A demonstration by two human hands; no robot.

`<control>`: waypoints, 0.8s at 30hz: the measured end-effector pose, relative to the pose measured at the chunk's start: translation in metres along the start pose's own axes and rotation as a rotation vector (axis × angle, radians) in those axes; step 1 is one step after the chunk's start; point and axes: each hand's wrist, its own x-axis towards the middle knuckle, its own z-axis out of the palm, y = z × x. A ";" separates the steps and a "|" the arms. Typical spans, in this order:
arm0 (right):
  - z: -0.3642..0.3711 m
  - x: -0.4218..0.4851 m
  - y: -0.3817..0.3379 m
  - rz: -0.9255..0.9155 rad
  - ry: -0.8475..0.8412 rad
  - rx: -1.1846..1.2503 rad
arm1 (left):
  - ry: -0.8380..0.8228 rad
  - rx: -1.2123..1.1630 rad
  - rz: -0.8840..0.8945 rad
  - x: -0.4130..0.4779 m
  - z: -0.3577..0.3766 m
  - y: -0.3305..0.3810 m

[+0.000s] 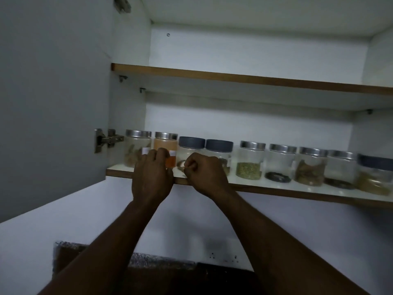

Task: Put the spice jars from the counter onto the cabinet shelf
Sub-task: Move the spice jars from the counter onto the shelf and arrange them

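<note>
Step in hand: settling jars at the left end of the lower shelf [276, 191]; by the look of it the placing is near its end, and this is tidying the row.
Spice jars [252, 160]: nine stand upright in one row along the lower shelf, lids on, close together.
Left hand [152, 175]: raised to the shelf edge, fingers bent against the front of the orange-powder jar [165, 143], second from the left; whether they grip it or only touch it, I cannot tell.
Right hand [205, 172]: just beside the left, fingers curled in, in front of the two grey-lidded jars [191, 145]; nothing shows in it.
Upper shelf [234, 78]: no jars show on it.
Cabinet door [53, 103]: swung open to the left.
Table: almost wholly below the view, so any jars left there cannot be seen.
Next move calls for: a light nudge to square the orange-powder jar with its neighbours without knocking them, then a look down for any jar not yet shelved.
</note>
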 end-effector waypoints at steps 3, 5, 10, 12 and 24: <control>-0.035 -0.020 0.024 -0.012 0.001 -0.100 | -0.084 -0.087 0.107 -0.003 0.013 0.047; -0.066 -0.033 0.048 0.017 0.001 -0.140 | -0.150 -0.145 0.172 -0.005 0.025 0.086; -0.137 -0.067 0.108 0.095 -0.006 -0.192 | -0.251 -0.226 0.282 -0.017 0.055 0.173; -0.170 -0.083 0.136 0.130 0.011 -0.214 | -0.277 -0.263 0.322 -0.022 0.070 0.212; -0.324 -0.147 0.280 0.386 0.259 -0.350 | -0.460 -0.388 0.559 -0.036 0.134 0.423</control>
